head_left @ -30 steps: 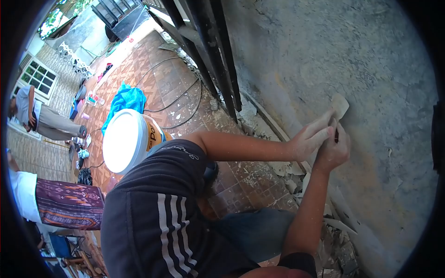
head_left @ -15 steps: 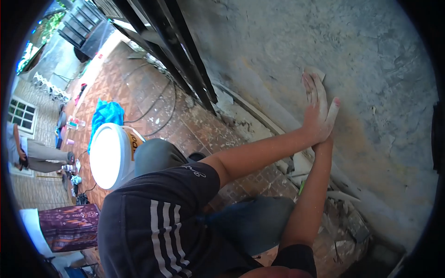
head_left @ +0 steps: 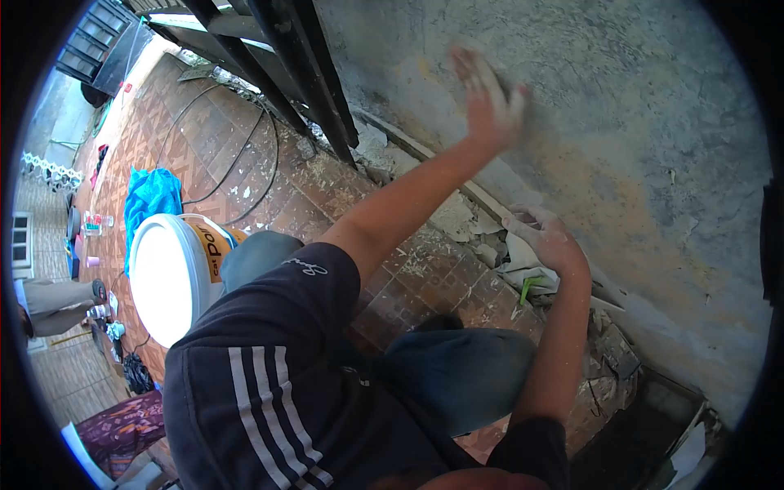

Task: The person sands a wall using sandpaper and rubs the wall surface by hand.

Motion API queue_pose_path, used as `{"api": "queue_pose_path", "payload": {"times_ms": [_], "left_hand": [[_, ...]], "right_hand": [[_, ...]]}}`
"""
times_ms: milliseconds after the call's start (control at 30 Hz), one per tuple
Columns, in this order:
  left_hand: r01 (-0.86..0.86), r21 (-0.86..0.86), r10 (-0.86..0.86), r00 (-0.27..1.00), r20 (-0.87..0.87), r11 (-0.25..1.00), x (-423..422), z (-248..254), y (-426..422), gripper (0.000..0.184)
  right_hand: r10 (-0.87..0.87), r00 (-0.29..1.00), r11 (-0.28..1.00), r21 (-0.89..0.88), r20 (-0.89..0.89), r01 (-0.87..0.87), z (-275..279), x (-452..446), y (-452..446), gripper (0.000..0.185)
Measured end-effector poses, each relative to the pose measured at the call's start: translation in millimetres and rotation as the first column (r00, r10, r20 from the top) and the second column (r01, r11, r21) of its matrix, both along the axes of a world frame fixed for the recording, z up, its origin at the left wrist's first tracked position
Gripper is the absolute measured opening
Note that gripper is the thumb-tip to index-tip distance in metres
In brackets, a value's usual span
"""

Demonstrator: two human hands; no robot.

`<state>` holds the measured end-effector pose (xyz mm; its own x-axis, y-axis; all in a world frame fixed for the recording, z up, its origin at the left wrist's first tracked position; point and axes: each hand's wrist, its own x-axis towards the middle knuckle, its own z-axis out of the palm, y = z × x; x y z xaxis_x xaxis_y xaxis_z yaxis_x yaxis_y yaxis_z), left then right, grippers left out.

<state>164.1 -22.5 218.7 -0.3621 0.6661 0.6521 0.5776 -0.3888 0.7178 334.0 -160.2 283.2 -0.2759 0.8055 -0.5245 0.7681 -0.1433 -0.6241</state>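
Observation:
My left hand [head_left: 493,102], coated in pale dust and smeared by motion, is at the rough grey wall [head_left: 604,147]. Its fingers are stretched out and the thumb stands apart. Whether anything lies under the palm is hidden. Lower and nearer the wall's base, my right hand [head_left: 551,238] hangs with loosely bent fingers and a spread thumb, also dusty. Nothing shows in it. Broken pale plaster [head_left: 490,245] and a green strip [head_left: 529,287] are close beside this hand. A tan patch [head_left: 629,204] marks the wall between plastered areas.
A white bucket [head_left: 163,278] stands left of my knee, beside a blue cloth [head_left: 153,196]. Black metal bars [head_left: 286,65] rise along the wall. Dark cables [head_left: 265,163] and plaster bits lie over the tiled floor [head_left: 310,196]. Other people's legs [head_left: 61,306] show at far left.
My left hand has slid across the wall, up and left, away from my right hand. The pale piece under its fingertips no longer shows. My right hand has left the left wrist area.

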Motion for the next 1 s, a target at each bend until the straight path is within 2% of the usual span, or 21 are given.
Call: {"api": "queue_pose_path", "payload": {"times_ms": [133,233,333,400,433,467,500,533,567,667,767,867,967,1000], "left_hand": [[0.100,0.007,-0.092,0.939,-0.331,0.995,-10.1,-26.1,-11.4,0.091],[0.113,-0.030,-0.115,0.889,-0.443,0.993,-34.0,-36.4,-4.3,0.088],[0.045,0.079,-0.036,0.992,-0.118,0.996,-29.5,-8.5,10.1,0.086],[-0.113,0.062,0.110,0.992,0.054,0.992,-40.7,22.0,29.5,0.079],[-0.262,0.192,0.301,0.929,-0.215,0.946,-64.2,10.4,54.1,0.078],[-0.357,0.358,0.491,0.756,-0.432,0.863,-85.3,0.1,73.4,0.076],[-0.340,0.301,0.409,0.889,-0.207,0.891,-90.5,8.2,74.3,0.076],[-0.306,0.251,0.306,0.951,0.038,0.919,-94.2,21.9,76.1,0.077],[-0.255,0.207,0.192,0.940,0.283,0.944,-94.0,32.3,76.3,0.078],[-0.242,0.205,0.181,0.944,0.277,0.948,-66.6,32.3,56.9,0.071],[-0.123,0.257,0.106,0.991,0.080,0.959,-61.1,31.2,29.6,0.071],[-0.202,0.191,0.187,0.978,0.094,0.961,-83.1,38.5,22.6,0.068],[-0.297,0.158,0.252,0.934,0.254,0.942,-104.6,42.5,43.2,0.066],[-0.317,0.149,0.283,0.935,0.213,0.937,-110.0,44.0,47.4,0.064]], "right_hand": [[0.072,0.997,0.996,-0.060,0.029,-0.070,-10.8,-5.4,9.2,0.071],[0.041,0.998,0.998,-0.049,0.040,-0.039,-30.4,-6.9,13.2,0.058],[0.016,0.999,0.997,-0.077,0.036,-0.013,-31.4,-8.7,14.4,0.056],[-0.010,1.000,0.998,-0.057,-0.014,0.010,-23.8,-12.9,10.6,0.055],[-0.022,0.999,0.999,-0.046,-0.039,0.020,-21.0,-12.4,9.4,0.055],[-0.017,0.999,0.998,-0.066,-0.050,0.014,-21.2,-9.0,8.7,0.056],[-0.013,0.998,0.996,-0.085,-0.062,0.008,-22.5,-5.0,8.2,0.057],[-0.009,0.997,0.995,-0.103,-0.076,0.001,-23.1,-1.8,8.9,0.057],[-0.022,0.999,0.993,-0.113,-0.044,0.017,-23.0,0.7,10.8,0.057],[-0.064,0.997,0.986,-0.155,0.031,0.068,-26.5,3.2,15.9,0.059],[-0.076,0.996,0.982,-0.168,0.044,0.083,-35.2,-4.0,28.0,0.059],[-0.023,1.000,0.987,-0.159,0.005,0.024,-51.3,-11.9,34.7,0.057],[0.033,0.999,0.987,-0.159,-0.022,-0.036,-50.8,-18.3,31.3,0.058],[0.053,0.999,0.986,-0.157,-0.005,-0.053,-43.6,-21.1,29.2,0.058]]}}
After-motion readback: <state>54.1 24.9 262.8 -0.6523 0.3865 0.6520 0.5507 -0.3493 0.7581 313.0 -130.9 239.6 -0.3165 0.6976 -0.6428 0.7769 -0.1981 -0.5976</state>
